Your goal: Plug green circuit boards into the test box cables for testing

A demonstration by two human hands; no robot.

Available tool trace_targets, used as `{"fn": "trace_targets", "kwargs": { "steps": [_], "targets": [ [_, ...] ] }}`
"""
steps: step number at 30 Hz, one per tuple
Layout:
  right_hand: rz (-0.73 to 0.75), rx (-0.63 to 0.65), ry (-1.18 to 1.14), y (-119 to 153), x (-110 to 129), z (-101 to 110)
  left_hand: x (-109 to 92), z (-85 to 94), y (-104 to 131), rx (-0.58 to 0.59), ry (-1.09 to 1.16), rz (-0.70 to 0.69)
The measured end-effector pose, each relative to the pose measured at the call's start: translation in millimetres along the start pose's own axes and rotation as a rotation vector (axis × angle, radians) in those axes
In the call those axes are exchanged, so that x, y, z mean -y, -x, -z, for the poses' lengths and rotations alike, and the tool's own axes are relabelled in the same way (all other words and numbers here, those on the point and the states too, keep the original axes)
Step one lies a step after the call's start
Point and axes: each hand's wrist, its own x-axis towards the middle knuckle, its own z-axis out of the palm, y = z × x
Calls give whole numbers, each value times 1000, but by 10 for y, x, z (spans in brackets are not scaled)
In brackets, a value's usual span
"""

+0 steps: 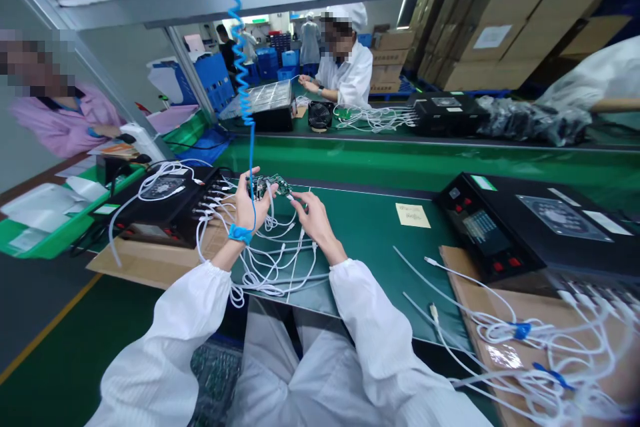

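Note:
Small green circuit boards (pixel 259 185) with fine wires are in my left hand (pixel 245 208), which is closed around them, palm up. My right hand (pixel 316 219) pinches a small white plug (pixel 290 197) at the right edge of the boards. Whether the plug is fully seated cannot be made out. Around my left wrist sits a blue strap (pixel 241 234) joined to a blue coiled cord (pixel 243 73) that hangs from above. Beneath both hands lies a tangle of white cables (pixel 265 273) on the green mat (pixel 360 240).
Left stands a black test box (pixel 160 203) with cables plugged in; another black box (pixel 545 227) with a screen is at right, near loose white cables (pixel 505 330). A yellow note (pixel 413 215) lies on the mat. Across the bench a co-worker (pixel 345 67) works; another person (pixel 60 107) is at left.

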Motion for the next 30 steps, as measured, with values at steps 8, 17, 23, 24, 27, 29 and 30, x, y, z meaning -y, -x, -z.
{"fn": "trace_targets", "kwargs": {
  "steps": [8, 17, 23, 24, 27, 29, 30],
  "targets": [
    [14, 72, -72, 18, -44, -73, 102, 55, -114, 16, -42, -16],
    [-106, 62, -160, 68, -25, -144, 214, 78, -273, 16, 21, 132],
    [-336, 95, -127, 0, -140, -200, 298, 203, -336, -164, 70, 391],
    [-355, 89, -104, -23, -176, -200, 288, 241, -323, -164, 85, 425],
    [-399, 75, -26, -126, -288, -176, 203, 356, -258, -121, 139, 525],
    [-419, 72, 36, -224, -355, -151, 119, 419, -209, -85, 176, 594],
    [-426, 74, 66, -279, -383, -139, 75, 443, -186, -70, 191, 623]
  ]
}}
